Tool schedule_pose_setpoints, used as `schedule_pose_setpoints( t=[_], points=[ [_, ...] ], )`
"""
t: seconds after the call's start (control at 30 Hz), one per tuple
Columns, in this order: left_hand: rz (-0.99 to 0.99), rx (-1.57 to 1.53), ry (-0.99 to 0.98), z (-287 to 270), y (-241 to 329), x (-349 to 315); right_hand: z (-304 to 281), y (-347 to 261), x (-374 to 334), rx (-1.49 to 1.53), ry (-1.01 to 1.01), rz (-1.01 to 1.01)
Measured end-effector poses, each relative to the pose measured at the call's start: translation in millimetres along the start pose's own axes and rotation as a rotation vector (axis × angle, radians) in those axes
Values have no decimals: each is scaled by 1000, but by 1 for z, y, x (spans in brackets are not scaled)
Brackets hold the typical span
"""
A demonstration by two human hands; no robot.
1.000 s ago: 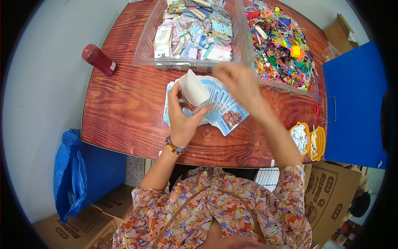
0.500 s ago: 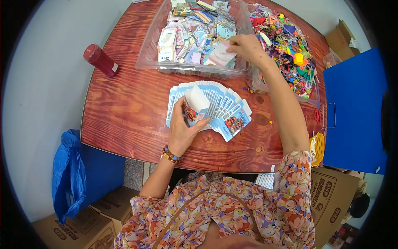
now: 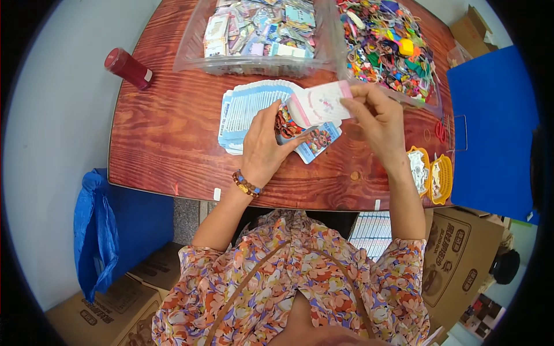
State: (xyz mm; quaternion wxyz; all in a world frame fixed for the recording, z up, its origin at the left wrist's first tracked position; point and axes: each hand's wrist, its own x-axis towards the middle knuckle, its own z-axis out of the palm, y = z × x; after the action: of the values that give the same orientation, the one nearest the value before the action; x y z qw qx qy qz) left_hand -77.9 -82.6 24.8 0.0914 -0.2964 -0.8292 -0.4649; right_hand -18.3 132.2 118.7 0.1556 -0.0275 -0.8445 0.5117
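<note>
Between thumb and fingers, my left hand (image 3: 261,141) grips a small opened carton (image 3: 287,124) with a colourful picture on its side. My right hand (image 3: 378,121) pinches a flat white-and-pink packet (image 3: 324,105) by its right end. The packet's other end is at the carton's open top; whether it has passed inside, I cannot tell. Beneath and behind the left hand, many flat blue-and-white cartons (image 3: 245,118) lie fanned out on the wooden table (image 3: 167,138).
At the back stand a clear plastic bin (image 3: 187,49) of flat packets and another heaped with colourful trinkets (image 3: 386,52). A red jar (image 3: 128,68) is at the left. Two yellow baskets (image 3: 441,181) and red scissors (image 3: 441,132) lie near the right edge, beside a blue panel (image 3: 490,132).
My right hand has come back from the packet bin to the carton, carrying the white-and-pink packet. The left hand still holds the carton. The view has shifted a little.
</note>
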Motion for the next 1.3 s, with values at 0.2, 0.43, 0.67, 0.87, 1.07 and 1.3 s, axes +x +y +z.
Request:
schedule_pose_setpoints(
  t=[0.2,0.43,0.67,0.87,1.07,1.3],
  points=[
    [107,32,-158,10,14,-4,-14,2,-18,-109,-119,93],
    [84,66,-211,24,22,-7,-2,-1,-38,-506,-153,12],
    [85,8,-198,31,25,-1,-11,29,-44,-494,-155,-78],
    [87,18,-204,36,20,2,-5,35,-43,-455,-256,1],
    [35,28,-240,33,24,7,-68,59,25,-371,175,57],
    [89,-6,-301,40,24,-4,-82,139,116,-1078,-363,230]
  ],
)
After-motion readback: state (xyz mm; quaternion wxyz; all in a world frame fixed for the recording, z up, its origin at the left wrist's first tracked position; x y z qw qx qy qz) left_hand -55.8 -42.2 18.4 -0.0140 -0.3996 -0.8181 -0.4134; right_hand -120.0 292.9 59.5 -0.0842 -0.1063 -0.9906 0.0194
